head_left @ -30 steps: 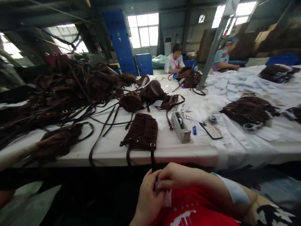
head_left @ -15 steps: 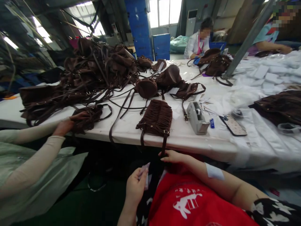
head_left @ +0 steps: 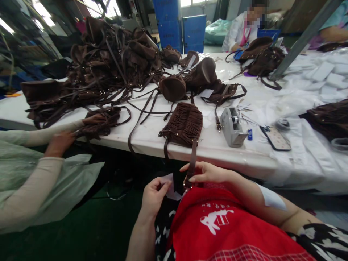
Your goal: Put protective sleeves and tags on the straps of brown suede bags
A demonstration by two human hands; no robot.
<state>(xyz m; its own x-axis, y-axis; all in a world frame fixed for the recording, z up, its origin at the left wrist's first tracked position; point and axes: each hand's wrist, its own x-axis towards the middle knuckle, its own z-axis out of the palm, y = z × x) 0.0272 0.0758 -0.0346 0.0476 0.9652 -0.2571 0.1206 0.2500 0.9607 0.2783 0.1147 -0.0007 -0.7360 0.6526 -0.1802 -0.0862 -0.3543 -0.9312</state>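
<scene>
A dark brown fringed handbag (head_left: 182,125) lies at the table's front edge, its strap (head_left: 193,154) hanging down toward me. My right hand (head_left: 205,172) is closed around that strap, just above the buckle at its lower end. To the left, my left hand (head_left: 155,192) pinches a thin whitish sheet (head_left: 170,186), perhaps paper or film, beside the strap's end. The sheet and the buckle are close, but I cannot tell whether they touch.
A grey tape dispenser (head_left: 233,127), a blue lighter-sized item (head_left: 250,134) and a phone (head_left: 276,137) lie to the right. Brown bags are piled (head_left: 114,65) at the left. A co-worker's hands (head_left: 61,141) handle another bag there. A metal post (head_left: 304,40) slants at the right.
My right hand has drawn the strap toward me and now shows its buckle. The sheet in my left hand is spread out more. The view has tipped downward.
</scene>
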